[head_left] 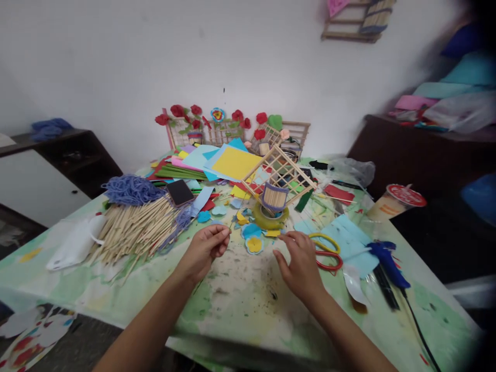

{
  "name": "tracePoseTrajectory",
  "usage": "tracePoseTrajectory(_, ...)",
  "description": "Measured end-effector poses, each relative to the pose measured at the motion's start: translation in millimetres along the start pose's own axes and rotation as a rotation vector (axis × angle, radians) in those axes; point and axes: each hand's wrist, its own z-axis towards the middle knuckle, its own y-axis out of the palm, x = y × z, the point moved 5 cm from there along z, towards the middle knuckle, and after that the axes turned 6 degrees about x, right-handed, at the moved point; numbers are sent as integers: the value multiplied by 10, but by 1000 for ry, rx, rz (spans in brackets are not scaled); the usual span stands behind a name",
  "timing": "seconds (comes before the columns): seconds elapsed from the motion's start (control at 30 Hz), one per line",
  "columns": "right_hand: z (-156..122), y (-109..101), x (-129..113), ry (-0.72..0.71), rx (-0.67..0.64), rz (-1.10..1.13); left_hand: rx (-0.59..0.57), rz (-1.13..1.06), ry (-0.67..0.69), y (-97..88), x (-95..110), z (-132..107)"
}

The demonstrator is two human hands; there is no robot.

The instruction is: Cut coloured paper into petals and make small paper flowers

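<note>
My left hand is closed in a pinch on a thin stem, whose tip sticks up past the fingertips. Its material is too fine to make out. Thumb and fingers apart, my right hand is over the table with nothing visible in it. Just past its fingertips is a small yellow paper strip. Between the hands lies a blue and yellow paper flower, with a blue paper piece behind it. Scissors with yellow and red handles lie right beside the right hand.
Behind the hands, a bamboo lattice leans over a roll of yellow tape. To the left are bamboo sticks, blue yarn and a phone. A blue glue gun and a drink cup stand right.
</note>
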Motion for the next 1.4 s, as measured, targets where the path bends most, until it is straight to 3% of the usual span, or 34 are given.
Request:
tracePoseTrajectory(0.23, -264, -161, 891, 181, -210, -437, -55, -143, -111, 49, 29, 106)
tracePoseTrajectory(0.4, -328, -91, 1170, 138, -395, -439, -19, -184, -158, -41, 51, 202)
tracePoseTrajectory(0.53, -249, -32, 1210, 90, -447, -402, -19, -208, -180, -67, 40, 217)
tracePoseTrajectory(0.7, -129, -19, 1172, 138, -509, -350, -4, -163, -122, -89, 49, 191)
tracePoseTrajectory(0.87, -158, -173, 1140, 242, -574, -497, -15, -164, -132, -139, 44, 183)
tracePoseTrajectory(1.0, -217, -330, 1218, 311, -634, -459, -19, -220, -167, -158, 53, 195)
tracePoseTrajectory(1.2, -175, -494, 1247, 401, -608, -67, -44, -203, -129, -111, 62, 194)
tracePoseTrajectory(1.3, -148, -514, 1130, 496, -549, 224, -31, -148, -87, -68, 53, 173)
tracePoseTrajectory(1.4, -152, -462, 909, 585, -578, 496, -22, -89, -53, 9, 44, 141)
